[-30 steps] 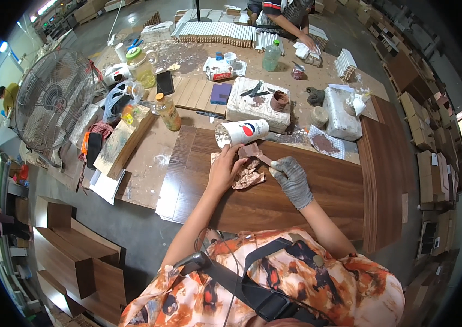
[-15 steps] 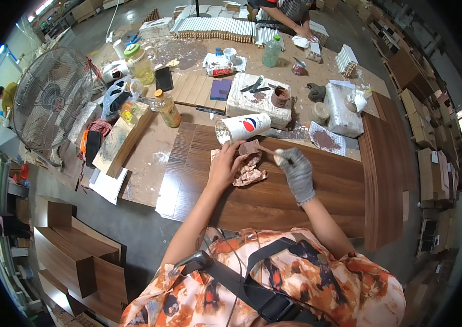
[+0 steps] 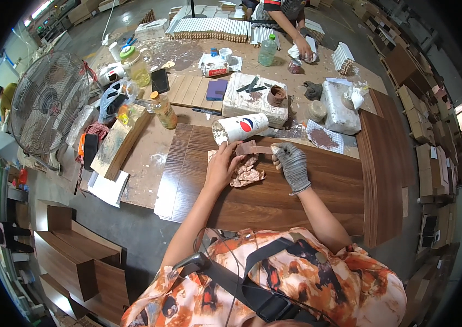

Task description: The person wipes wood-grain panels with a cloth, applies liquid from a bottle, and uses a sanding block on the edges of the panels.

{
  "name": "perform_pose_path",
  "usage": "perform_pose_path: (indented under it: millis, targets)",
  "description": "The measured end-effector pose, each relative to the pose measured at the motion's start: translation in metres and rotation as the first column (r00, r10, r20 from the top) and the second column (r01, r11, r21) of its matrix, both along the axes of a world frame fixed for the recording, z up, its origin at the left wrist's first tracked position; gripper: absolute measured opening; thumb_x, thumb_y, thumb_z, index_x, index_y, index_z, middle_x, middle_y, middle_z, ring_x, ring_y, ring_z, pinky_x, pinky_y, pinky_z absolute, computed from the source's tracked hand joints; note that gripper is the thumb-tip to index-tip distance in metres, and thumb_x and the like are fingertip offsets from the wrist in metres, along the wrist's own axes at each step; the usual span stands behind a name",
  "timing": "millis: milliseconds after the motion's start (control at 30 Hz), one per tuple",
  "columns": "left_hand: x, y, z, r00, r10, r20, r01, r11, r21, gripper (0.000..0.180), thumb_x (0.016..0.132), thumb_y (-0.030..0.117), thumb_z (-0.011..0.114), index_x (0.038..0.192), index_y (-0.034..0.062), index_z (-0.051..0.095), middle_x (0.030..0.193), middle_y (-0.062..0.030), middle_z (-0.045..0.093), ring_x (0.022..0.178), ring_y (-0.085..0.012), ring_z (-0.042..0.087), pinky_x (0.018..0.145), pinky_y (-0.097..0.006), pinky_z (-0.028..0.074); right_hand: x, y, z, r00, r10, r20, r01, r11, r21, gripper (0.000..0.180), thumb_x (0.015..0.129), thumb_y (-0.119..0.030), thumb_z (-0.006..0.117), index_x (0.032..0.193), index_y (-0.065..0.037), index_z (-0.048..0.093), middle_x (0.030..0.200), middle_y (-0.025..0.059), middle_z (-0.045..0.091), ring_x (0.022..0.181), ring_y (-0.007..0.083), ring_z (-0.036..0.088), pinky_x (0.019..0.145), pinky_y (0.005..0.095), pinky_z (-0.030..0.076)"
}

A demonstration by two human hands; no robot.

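1. A crumpled, brown-stained rag (image 3: 247, 173) lies on the dark wood-grain panel (image 3: 274, 196), near the panel's far edge and well in from its sides.
2. The left hand (image 3: 223, 168), bare, rests on the rag's left side, fingers curled over it and pressing it to the panel; how firmly it grips cannot be told.
3. The right hand (image 3: 292, 163), in a grey work glove, sits just right of the rag with its fingers closed round the handle end of a putty knife (image 3: 253, 149).
4. The putty knife's flat blade, smeared brown, points left and hovers above the rag, between the two hands.
5. A white paper cup (image 3: 239, 128) lies on its side just beyond the rag, at the panel's far edge, open mouth turned left.
6. Beyond the cup sits a pale block (image 3: 256, 101) with tools and a small brown pot (image 3: 276, 95) on top.
7. Right of the block stands a white sack (image 3: 338, 108), with a sheet holding brown powder (image 3: 324, 138) near the panel's far right corner.
8. Left of the panel are a plastic bottle of yellow liquid (image 3: 164, 109) and a wooden board (image 3: 119, 141).
9. Further left of the panel stands a floor fan (image 3: 48, 103).
10. At the bench's far side, well beyond the panel, another person's hand (image 3: 303, 50) holds a white cloth beside a green bottle (image 3: 267, 50).
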State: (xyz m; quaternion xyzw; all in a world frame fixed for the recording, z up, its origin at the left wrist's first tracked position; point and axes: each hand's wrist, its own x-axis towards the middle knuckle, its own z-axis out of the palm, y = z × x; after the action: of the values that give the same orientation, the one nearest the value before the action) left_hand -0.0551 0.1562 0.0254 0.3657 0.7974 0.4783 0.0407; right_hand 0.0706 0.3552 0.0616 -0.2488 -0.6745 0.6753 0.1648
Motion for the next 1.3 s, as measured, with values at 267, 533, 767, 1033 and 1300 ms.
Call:
perform_pose_path:
  millis: [267, 533, 767, 1033, 1300]
  targets:
    - [0.000, 0.000, -0.001, 1.000, -0.009, 0.008, 0.009, 0.999, 0.047, 0.039, 0.096, 0.024, 0.068, 0.133, 0.0145, 0.061, 0.118, -0.0141, 0.062, 0.102, -0.0397, 0.064, 0.083, -0.047, 0.053, -0.005, 0.002, -0.008, 0.999, 0.023, 0.027, -0.025, 0.998, 0.065, 0.017, 0.103, -0.016, 0.063, 0.110, -0.002, 0.069, 0.080, 0.0030, 0.067, 0.063, 0.0057, 0.058, 0.054, 0.0201, 0.048]
    - [0.000, 0.000, -0.003, 1.000, 0.003, 0.002, -0.003, 1.000, 0.022, 0.039, 0.095, 0.022, 0.068, 0.132, 0.0131, 0.061, 0.117, -0.0148, 0.062, 0.100, -0.0404, 0.064, 0.081, -0.047, 0.053, -0.009, 0.001, -0.007, 1.000, 0.018, 0.014, -0.019, 0.999, 0.043, 0.020, 0.104, -0.014, 0.060, 0.116, -0.001, 0.069, 0.080, 0.0030, 0.067, 0.064, 0.0056, 0.059, 0.054, 0.0200, 0.049]
    - [0.001, -0.001, 0.000, 1.000, -0.003, 0.002, 0.003, 1.000, 0.019, 0.039, 0.094, 0.019, 0.068, 0.132, 0.0132, 0.061, 0.116, -0.0138, 0.062, 0.100, -0.0398, 0.064, 0.081, -0.046, 0.053, -0.009, 0.003, -0.006, 1.000, 0.024, -0.005, -0.024, 1.000, -0.006, 0.017, 0.103, -0.013, 0.063, 0.114, -0.002, 0.069, 0.081, 0.0033, 0.068, 0.063, 0.0059, 0.059, 0.054, 0.0204, 0.050]
    - [0.000, 0.000, -0.002, 1.000, -0.009, -0.014, 0.009, 1.000, 0.018, 0.039, 0.094, 0.020, 0.068, 0.132, 0.0132, 0.061, 0.115, -0.0141, 0.062, 0.100, -0.0400, 0.064, 0.082, -0.046, 0.053, -0.008, 0.009, -0.015, 1.000, -0.026, -0.007, 0.026, 1.000, -0.005, 0.019, 0.101, -0.017, 0.066, 0.110, -0.001, 0.071, 0.077, 0.0026, 0.067, 0.063, 0.0068, 0.060, 0.053, 0.0214, 0.050]
    - [-0.001, 0.002, -0.002, 1.000, 0.003, -0.026, -0.002, 1.000, 0.016, 0.040, 0.094, 0.022, 0.069, 0.133, 0.0141, 0.061, 0.114, -0.0145, 0.061, 0.102, -0.0399, 0.064, 0.082, -0.046, 0.053, 0.003, 0.000, -0.004, 1.000, -0.001, -0.027, 0.001, 1.000, -0.008, 0.017, 0.102, -0.015, 0.064, 0.112, -0.001, 0.069, 0.079, 0.0024, 0.067, 0.064, 0.0057, 0.058, 0.055, 0.0207, 0.050]
